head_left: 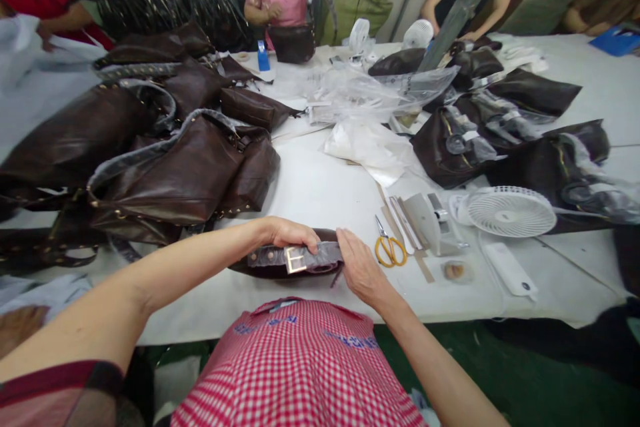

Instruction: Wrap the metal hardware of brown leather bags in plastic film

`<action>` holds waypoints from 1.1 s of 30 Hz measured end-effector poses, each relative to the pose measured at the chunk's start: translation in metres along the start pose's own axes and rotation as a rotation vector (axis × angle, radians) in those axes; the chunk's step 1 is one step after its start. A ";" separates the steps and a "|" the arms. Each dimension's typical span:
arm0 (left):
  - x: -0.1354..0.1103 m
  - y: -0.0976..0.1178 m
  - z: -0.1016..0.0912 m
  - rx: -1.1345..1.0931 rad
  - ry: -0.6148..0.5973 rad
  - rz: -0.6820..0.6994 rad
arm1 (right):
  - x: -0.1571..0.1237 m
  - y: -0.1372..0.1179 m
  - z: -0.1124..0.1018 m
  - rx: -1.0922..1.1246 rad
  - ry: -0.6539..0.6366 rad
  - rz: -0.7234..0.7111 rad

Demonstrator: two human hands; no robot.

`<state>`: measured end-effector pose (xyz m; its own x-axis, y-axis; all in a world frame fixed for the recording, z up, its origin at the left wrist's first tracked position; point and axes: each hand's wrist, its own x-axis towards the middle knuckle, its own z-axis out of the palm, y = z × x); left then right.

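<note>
At the near edge of the white tabletop, just beyond the red-checked apron, is a dark brown, smooth, leather-like bag, its flat strap sheathed in wrinkled, cloudy film and fitted with a squared, gold-coloured buckle. The left hand has its grip closed on the strap, thumb over the film beside the buckle. The right hand lays its fingers together over the bag's right end; how firmly that grip closes I cannot tell. Scissors with looped yellow handles lie near it.
</note>
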<state>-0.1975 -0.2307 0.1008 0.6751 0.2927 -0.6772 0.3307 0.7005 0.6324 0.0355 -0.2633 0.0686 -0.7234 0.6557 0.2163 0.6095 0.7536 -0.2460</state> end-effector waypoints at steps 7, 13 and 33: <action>-0.003 0.000 -0.010 -0.077 -0.007 0.022 | -0.037 -0.007 -0.022 0.240 0.529 0.331; -0.009 0.003 -0.008 -0.115 0.038 0.024 | -0.061 -0.019 -0.001 0.258 0.431 0.483; -0.002 0.010 -0.012 0.014 0.062 0.027 | 0.004 -0.033 -0.026 0.232 0.500 0.161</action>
<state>-0.2035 -0.2163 0.1045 0.6417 0.3513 -0.6818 0.3224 0.6830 0.6554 0.0210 -0.2848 0.1022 -0.3518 0.7459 0.5656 0.5716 0.6497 -0.5012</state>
